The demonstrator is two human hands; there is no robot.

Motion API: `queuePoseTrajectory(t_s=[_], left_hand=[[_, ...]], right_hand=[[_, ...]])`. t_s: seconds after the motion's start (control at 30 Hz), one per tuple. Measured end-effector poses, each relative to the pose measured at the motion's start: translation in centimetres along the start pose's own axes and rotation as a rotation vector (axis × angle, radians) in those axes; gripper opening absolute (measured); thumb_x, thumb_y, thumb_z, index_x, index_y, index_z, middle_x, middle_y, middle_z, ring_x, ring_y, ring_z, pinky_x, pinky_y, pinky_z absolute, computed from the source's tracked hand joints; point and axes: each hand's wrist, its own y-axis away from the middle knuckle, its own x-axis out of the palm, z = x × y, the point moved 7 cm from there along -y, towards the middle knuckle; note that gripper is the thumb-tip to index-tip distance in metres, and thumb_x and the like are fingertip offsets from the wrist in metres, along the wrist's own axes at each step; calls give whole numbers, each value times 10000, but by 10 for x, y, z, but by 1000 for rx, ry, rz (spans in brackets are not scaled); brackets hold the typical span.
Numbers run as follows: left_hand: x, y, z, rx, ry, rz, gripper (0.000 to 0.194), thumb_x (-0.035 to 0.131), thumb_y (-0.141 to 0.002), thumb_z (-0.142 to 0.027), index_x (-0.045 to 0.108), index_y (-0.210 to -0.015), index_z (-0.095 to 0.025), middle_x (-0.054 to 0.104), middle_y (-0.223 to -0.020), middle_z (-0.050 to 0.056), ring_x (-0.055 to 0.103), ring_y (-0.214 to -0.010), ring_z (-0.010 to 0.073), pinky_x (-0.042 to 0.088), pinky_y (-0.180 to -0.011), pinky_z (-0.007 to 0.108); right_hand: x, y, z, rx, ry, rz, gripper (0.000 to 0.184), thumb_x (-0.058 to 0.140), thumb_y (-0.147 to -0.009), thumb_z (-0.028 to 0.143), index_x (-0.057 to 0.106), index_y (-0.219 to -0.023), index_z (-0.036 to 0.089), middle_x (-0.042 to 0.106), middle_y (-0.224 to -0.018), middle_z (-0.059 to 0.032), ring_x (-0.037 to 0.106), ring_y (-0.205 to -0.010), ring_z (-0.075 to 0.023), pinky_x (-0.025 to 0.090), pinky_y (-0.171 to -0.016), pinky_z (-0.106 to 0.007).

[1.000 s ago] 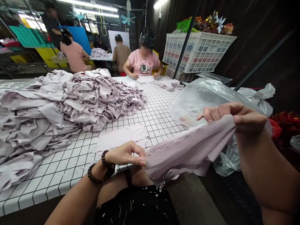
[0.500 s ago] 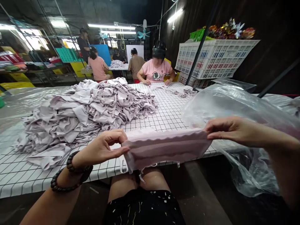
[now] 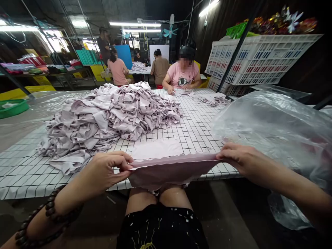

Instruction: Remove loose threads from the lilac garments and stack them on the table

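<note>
My left hand pinches one end of a pale mauve garment with a wavy edge. Its other end is pinched in my right hand, so the cloth spans taut between them over the table's front edge and hangs down above my lap. Just behind it, a flat pale piece of the same cloth lies on the grid-patterned tabletop. Beyond my left hand rises a big heap of crumpled mauve garments.
A clear plastic bag bulges on the table at right. Opposite, a co-worker in a pink shirt handles similar cloth near a small stack. White crates stand behind at right; a green basket is at far left.
The garment has turned, its wavy edge now pulled straighter, and its hanging face shows less. Both hands have moved slightly lower. The view has swung a little to the left.
</note>
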Motion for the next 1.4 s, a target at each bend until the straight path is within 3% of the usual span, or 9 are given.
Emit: queuePoseTrajectory(t_s=[0.17,0.27,0.37,0.47,0.67,0.83,0.97,1.27,1.4], left_hand=[[-4,6,8,-107,-10,-40,125,611,-746,-294,623,-668,-198,671,-749,26,598,-646,146,450,-561,210],[0,18,8,-119,30,-54,108,596,-752,-273,590,-673,-198,666,-782,27,591,-670,143,441,-546,200],[11,28,9,-114,88,3,127,557,-779,-236,555,-660,-192,648,-771,28,572,-670,135,440,-563,201],[19,32,20,-151,98,40,134,528,-795,-210,525,-663,-187,626,-745,18,556,-658,127,431,-580,205],[31,34,60,-291,112,130,128,584,-804,-282,558,-720,-188,606,-703,-2,562,-633,122,430,-562,199],[38,32,78,-315,133,112,368,643,-775,-434,604,-1041,-184,615,-737,7,566,-626,125,460,-558,199],[44,28,84,-302,194,67,265,621,-786,-438,662,-847,-184,649,-835,49,597,-724,152,491,-644,219],[110,32,117,-702,1066,-319,385,729,-681,-457,619,-869,-140,651,-815,43,601,-709,151,499,-635,250],[136,28,124,-687,1015,-446,399,715,-673,-480,632,-848,-131,652,-766,25,580,-672,134,457,-615,222]], right_hand=[[5,-3,-3,38,-108,2,264,464,-884,349,638,-737,215,590,-849,-90,550,-682,-194,439,-633,-335],[14,1,-4,40,-235,56,205,526,-854,359,634,-739,227,602,-1046,-111,583,-899,-248,468,-773,-373],[48,5,2,45,-418,316,145,572,-832,341,647,-771,232,638,-1077,-80,585,-1002,-256,461,-847,-363],[85,9,8,102,-593,534,152,609,-802,346,652,-765,205,688,-871,-42,627,-810,-204,474,-725,-291],[96,-4,-8,233,-690,355,242,682,-735,399,613,-710,169,626,-727,-25,547,-682,-150,423,-621,-250],[85,-13,-8,212,-753,195,249,703,-724,375,552,-748,178,513,-678,15,449,-625,-111,378,-583,-232],[93,-18,-3,219,-836,199,249,674,-766,351,584,-925,182,499,-696,25,428,-618,-102,356,-573,-230],[103,-30,-6,354,-1263,116,313,773,-676,336,515,-750,176,542,-745,26,491,-654,-95,402,-611,-233],[116,-32,-1,430,-1369,97,359,796,-647,320,474,-719,178,502,-643,58,457,-565,-69,364,-525,-195]])
